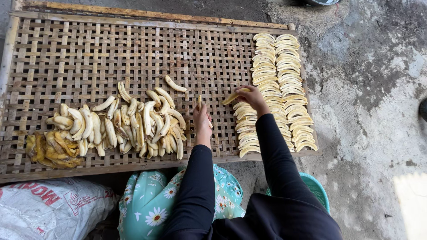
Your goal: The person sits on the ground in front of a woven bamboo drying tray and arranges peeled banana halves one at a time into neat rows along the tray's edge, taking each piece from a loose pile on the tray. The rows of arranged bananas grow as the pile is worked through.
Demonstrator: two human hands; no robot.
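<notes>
- Right hand (pixel 252 95) holds a banana slice (pixel 235 96), fingers pinched on its upper-right end, just above the top of the inner laid row (pixel 247 129) on the woven bamboo tray (pixel 111 53).
- Slice's long axis runs diagonal: free tip points down-left, held end up-right. The laid slices lie crosswise, near horizontal, curve up, so this one is tilted vs. the rows.
- Left hand (pixel 202 120) is closed round a small upright piece (pixel 199 102); a thin pale strip sticks up past the fingers, axis approx. vertical. Can't tell if it's a slice, a banana or a blade, too small.
- Handling, my read: slice is very light, thin, soft & floppy, prob. tacky/slippery on the cut face, tears or bends easily. Best held lightly at one end or under the middle w/ flat fingertips, no squeeze.
- Heap of peeled bananas (pixel 133 124) sits mid-tray, left of the left hand; whole ones are firmer but bruise, grip round the middle.
- Darker yellow peels (pixel 51 151) at the heap's far left edge.
- Two more full rows (pixel 284 84) of slices fill the tray's right side.
- White sack (pixel 49 204) lower left; teal stool edge (pixel 318 186) under the person.
</notes>
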